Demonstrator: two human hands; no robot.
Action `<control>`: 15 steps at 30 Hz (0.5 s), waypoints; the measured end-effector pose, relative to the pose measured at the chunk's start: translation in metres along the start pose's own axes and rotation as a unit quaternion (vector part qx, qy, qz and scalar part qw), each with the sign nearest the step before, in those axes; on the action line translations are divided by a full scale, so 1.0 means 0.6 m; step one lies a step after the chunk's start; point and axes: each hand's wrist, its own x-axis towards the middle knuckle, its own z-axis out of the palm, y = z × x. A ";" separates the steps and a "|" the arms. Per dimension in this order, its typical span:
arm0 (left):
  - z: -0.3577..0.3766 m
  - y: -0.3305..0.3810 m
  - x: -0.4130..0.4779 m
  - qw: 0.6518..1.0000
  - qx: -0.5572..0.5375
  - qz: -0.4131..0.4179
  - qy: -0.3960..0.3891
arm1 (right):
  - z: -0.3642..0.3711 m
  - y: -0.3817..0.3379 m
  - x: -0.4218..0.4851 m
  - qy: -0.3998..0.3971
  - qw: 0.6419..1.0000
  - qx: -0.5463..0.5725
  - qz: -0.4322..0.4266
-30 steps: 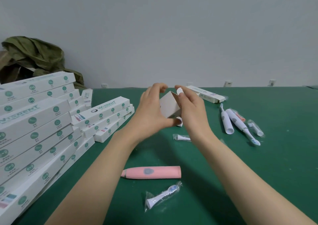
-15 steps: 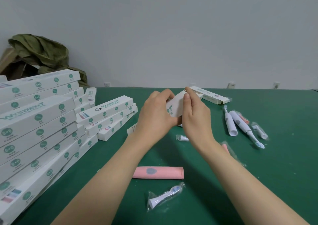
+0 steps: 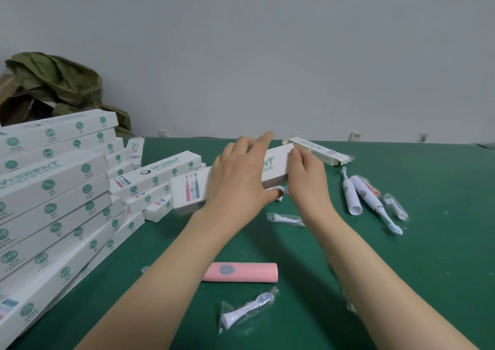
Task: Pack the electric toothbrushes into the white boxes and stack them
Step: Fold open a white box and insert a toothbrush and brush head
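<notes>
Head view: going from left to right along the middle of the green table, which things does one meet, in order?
Tall stack of white boxes → lower pile of boxes → left hand → right hand → white toothbrushes → bagged brush head. The held box spans both hands, so it is left out.

head | looking forward-down over flat green table (image 3: 401, 282) toward plain grey wall (image 3: 267, 41) | sitting close above left hand (image 3: 238, 181), right hand (image 3: 308, 183)
</notes>
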 end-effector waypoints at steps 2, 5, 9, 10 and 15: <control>-0.004 -0.004 -0.001 0.998 0.047 0.003 -0.033 | -0.008 0.006 0.005 0.007 0.999 0.034 0.025; -0.006 -0.012 -0.006 0.996 0.045 -0.013 -0.079 | -0.011 0.016 0.012 -0.004 0.989 0.100 0.107; -0.020 -0.054 0.036 0.989 0.114 -0.049 -0.085 | -0.010 0.033 0.026 0.006 0.980 0.103 0.170; -0.028 -0.070 0.055 0.984 0.136 -0.067 -0.093 | -0.010 0.038 0.026 -0.001 0.981 0.090 0.174; -0.066 -0.157 0.130 0.951 0.214 -0.147 -0.166 | -0.005 0.071 0.010 -0.117 0.974 -0.109 0.163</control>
